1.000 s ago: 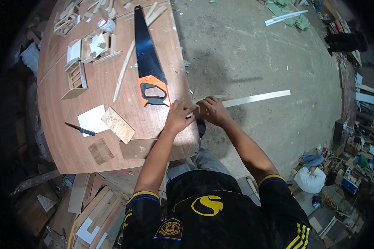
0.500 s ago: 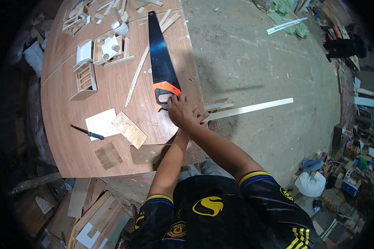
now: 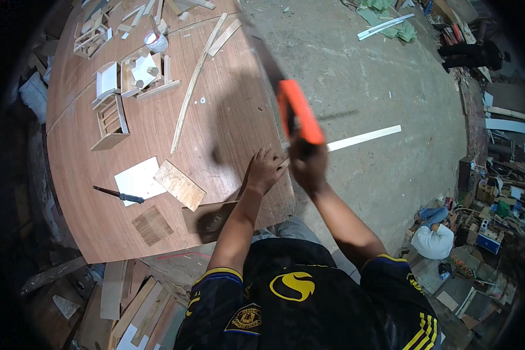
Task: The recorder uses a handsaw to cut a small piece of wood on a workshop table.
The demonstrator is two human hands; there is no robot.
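My right hand is closed round the orange handle of a hand saw, raised just past the table's right edge. Its dark blade is smeared by motion and points away from me. At that edge my left hand is closed on the near end of a long pale wooden strip, which juts out over the floor to the right. My fingers and the saw hide part of the strip.
The brown table holds small wooden furniture models, a white cup, thin strips, a plywood piece, a white sheet and a dark-handled tool. A person sits at the lower right.
The saw lay on the table with my right hand reaching to its handle. Now it is lifted and carried right, past the table edge. My left hand, hidden under the right arm before, is in plain view.
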